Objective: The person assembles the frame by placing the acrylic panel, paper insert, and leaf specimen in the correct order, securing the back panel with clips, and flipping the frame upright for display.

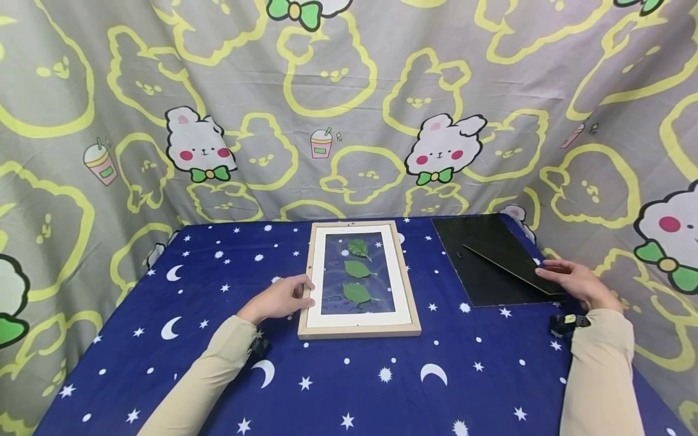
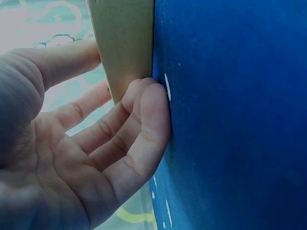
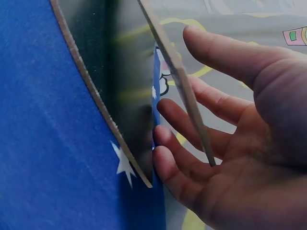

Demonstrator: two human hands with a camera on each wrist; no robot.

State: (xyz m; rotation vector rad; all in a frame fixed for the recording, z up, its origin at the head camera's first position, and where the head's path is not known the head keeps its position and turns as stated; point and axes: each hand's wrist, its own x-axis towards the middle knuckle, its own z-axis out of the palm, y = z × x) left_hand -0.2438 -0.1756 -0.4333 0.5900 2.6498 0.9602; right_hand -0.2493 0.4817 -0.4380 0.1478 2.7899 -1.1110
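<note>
A light wooden picture frame [image 1: 360,333] with a white mat lies mid-table, three green leaves [image 1: 357,269] in its window. My left hand [image 1: 283,297] holds the frame's left side. In the left wrist view, the curled fingers [image 2: 148,110] press its side edge and the thumb reaches over it. At right lies a black backing board [image 1: 474,290]; a narrow black stand flap [image 1: 509,272] tilts up from it. My right hand [image 1: 578,281] touches the raised flap. The right wrist view shows loosely bent fingers [image 3: 175,117] reaching past the flap's edge, the thumb apart from it.
A blue tablecloth [image 1: 218,369] with white stars and moons covers the table. Behind and beside it hangs a grey curtain [image 1: 349,91] with cartoon prints.
</note>
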